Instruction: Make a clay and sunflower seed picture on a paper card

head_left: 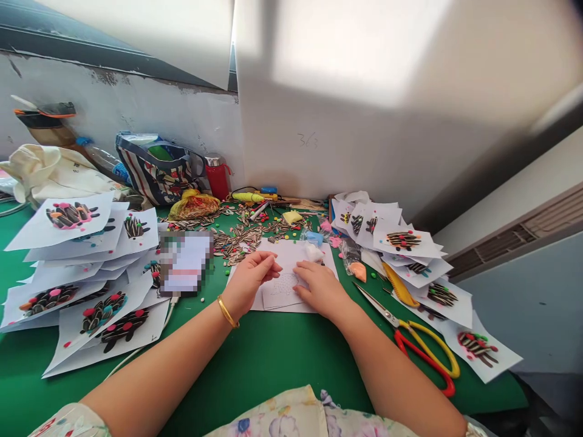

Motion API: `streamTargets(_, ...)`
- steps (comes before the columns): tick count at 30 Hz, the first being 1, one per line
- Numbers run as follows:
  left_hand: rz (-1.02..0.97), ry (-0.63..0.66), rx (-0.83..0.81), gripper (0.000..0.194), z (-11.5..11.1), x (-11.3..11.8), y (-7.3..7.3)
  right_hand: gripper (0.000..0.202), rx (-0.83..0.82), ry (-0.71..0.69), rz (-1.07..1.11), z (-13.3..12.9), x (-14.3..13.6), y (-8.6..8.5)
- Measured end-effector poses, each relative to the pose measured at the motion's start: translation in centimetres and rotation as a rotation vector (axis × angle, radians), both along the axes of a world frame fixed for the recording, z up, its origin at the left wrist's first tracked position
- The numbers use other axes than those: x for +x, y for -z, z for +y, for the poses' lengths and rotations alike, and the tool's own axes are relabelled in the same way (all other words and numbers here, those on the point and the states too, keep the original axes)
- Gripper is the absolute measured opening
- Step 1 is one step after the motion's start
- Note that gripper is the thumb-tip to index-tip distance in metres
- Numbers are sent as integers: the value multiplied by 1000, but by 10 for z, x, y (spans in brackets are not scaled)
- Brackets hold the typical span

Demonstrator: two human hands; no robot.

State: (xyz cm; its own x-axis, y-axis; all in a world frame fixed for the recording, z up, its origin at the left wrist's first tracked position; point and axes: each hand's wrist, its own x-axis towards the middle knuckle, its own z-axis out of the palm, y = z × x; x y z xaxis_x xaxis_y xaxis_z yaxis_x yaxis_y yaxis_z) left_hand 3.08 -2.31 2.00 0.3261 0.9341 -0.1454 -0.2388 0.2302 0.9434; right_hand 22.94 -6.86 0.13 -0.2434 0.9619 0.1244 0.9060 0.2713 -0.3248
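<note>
My left hand (255, 276) is held over the left side of a white sheet, its thumb and fingertips pressed together; anything between them is too small to make out. A gold bangle circles that wrist. Fingers apart, my right hand (321, 288) rests on the right part of a small paper (280, 291) with a faint line drawing, partly hidden by the fingers. The small paper lies on a larger white sheet (330, 258). Just beyond my right hand is a white lump of clay (313, 252), near a blue lump in clear plastic (314, 238).
Striped seeds (241, 233) spread behind the paper. Card stacks with seed figures stand at left (91, 267) and right (405, 240). A phone (186, 262) with a cable lies left; scissors (414, 343) and a yellow cutter (399, 285) lie right. A red flask (217, 177) stands behind.
</note>
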Motion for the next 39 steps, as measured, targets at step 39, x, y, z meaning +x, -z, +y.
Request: streamTargets(39, 216, 292, 232, 32, -15, -11, 8, 21, 306, -107, 533, -21, -36, -13)
